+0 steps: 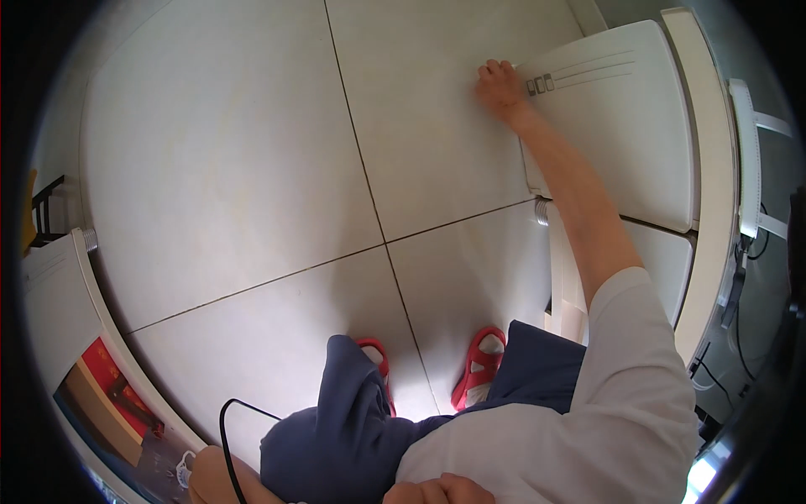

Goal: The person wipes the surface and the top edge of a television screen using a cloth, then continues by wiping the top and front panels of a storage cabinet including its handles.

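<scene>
My right arm reaches forward across a white cabinet front (604,126) with printed lines and small rectangles on it. At that front's far lower corner, my right hand (500,91) is slightly blurred with its fingers curled. Whether the fingers grip the edge is hidden. My left hand (437,491) shows only as bent fingers against my white shirt (504,447) at the bottom of the view. Its palm is out of sight, so I cannot tell if it holds anything. A black cable (223,422) loops beside my left arm.
Large pale floor tiles (239,157) lie before me. A second white cabinet (60,296) stands at left, with an open compartment showing a red item (116,384). A pale countertop edge (715,157) runs along the right, with cables (743,340) beyond it. My red sandals (482,368) are below.
</scene>
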The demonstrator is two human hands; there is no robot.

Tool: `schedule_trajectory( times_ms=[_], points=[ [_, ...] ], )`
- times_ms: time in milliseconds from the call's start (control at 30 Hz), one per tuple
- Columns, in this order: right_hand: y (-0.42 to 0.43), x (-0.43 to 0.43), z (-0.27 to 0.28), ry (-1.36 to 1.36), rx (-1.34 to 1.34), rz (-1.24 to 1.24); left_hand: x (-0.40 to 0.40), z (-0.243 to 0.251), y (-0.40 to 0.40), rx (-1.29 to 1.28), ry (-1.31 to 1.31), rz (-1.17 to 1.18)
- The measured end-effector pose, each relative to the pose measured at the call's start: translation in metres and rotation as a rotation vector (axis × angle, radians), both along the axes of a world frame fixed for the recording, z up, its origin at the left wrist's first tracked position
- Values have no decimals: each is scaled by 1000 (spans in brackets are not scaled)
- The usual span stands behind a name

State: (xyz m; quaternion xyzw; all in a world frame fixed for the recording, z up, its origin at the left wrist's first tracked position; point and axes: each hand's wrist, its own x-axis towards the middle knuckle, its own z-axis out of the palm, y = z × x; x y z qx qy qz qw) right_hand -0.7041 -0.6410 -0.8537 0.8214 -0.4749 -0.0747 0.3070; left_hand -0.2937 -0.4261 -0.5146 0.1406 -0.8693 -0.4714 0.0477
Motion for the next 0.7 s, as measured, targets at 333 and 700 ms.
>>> schedule_trajectory(
  times_ms=[333, 700],
  points=[
    [3, 2, 5, 422, 252, -191, -9, 6, -21, -190, -93, -181],
    [63, 40, 33, 681, 662, -355, 0, 24, -5, -232, -117, -208]
  ],
)
